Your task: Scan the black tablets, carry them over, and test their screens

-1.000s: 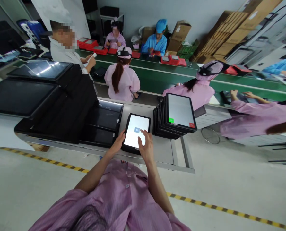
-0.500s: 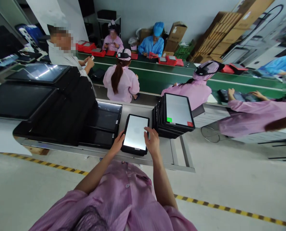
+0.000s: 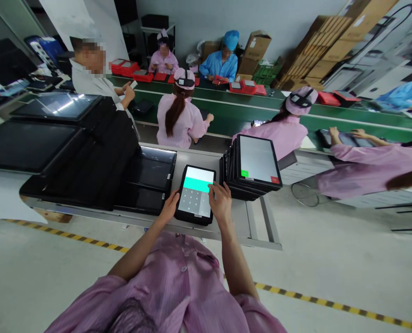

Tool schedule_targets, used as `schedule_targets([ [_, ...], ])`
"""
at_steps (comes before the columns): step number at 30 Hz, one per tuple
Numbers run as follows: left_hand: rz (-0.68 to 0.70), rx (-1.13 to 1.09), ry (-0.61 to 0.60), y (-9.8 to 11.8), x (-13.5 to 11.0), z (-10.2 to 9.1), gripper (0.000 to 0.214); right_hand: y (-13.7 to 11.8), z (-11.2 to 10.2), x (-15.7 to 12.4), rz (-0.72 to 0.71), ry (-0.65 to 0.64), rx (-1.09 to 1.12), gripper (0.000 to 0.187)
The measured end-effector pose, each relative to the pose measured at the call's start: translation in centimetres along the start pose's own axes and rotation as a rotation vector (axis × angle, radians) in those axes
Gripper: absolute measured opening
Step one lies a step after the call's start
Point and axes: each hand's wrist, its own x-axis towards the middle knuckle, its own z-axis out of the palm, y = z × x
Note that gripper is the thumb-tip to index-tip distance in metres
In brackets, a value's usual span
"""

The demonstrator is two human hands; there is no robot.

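So the tablet [image 3: 196, 194] is lying flat on the grey worktop [image 3: 242, 215], right in front of the person at about 12 o'clock from their chest, screen up. It shows a teal band on top and a keypad under it, which is probably why it lies flat: easy to tap that way

The left hand [image 3: 170, 207] sits on the tablet's lower left edge, around 8 o'clock of the screen, fingers curled round the frame and thumb on the bezel, looks like it's just steadying it so it doesn't slide. The right hand [image 3: 220, 201] is on the right edge at roughly 3 o'clock, fingers spread a bit and bent over the side, one fingertip at the edge of the teal band. It isn't clamped on anything, more resting and poking

Just right of it, at 2 o'clock, a stack of tablets [image 3: 252, 169] leans propped up, the front one lit with a green and a red button, so it can be read without lifting. At 9 to 10 o'clock, dark screens [image 3: 150, 178] lie flat with big black monitors [image 3: 46, 138] beyond them

Further out at 12 o'clock, people in pink coats [image 3: 180, 121] sit along a green conveyor [image 3: 233, 111]; cardboard boxes [image 3: 330, 51] are piled at 1 o'clock
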Motion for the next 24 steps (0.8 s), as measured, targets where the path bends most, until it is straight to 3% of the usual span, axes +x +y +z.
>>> schedule_targets([
  [7, -0.003, -0.051, 0.0, -0.7, 0.1, 0.1, 0.064, -0.3, 0.1, 0.3, -0.021, -0.119, 0.034, 0.033],
  [12, -0.018, -0.074, 0.029, -1.1, 0.2, 0.4, 0.061, -0.6, -0.5, -0.2, 0.033, -0.032, -0.01, 0.035],
  [16, -0.078, 0.01, 0.033, 0.2, 1.6, 0.9, 0.055, -2.6, -0.6, -1.0, -0.021, -0.054, 0.047, 0.033],
  [20, -0.132, 0.104, 0.046, 2.0, 3.3, 1.9, 0.057, -4.9, 0.1, -0.9, -0.162, -0.212, 0.091, 0.036],
  [22, -0.15, 0.126, 0.043, 2.8, 3.7, 2.2, 0.058, -5.1, 0.2, -0.8, -0.2, -0.263, 0.076, 0.036],
  [24, -0.146, 0.163, 0.027, 3.4, 3.8, 2.3, 0.058, -4.7, 0.1, -0.7, -0.177, -0.22, 0.074, 0.035],
])
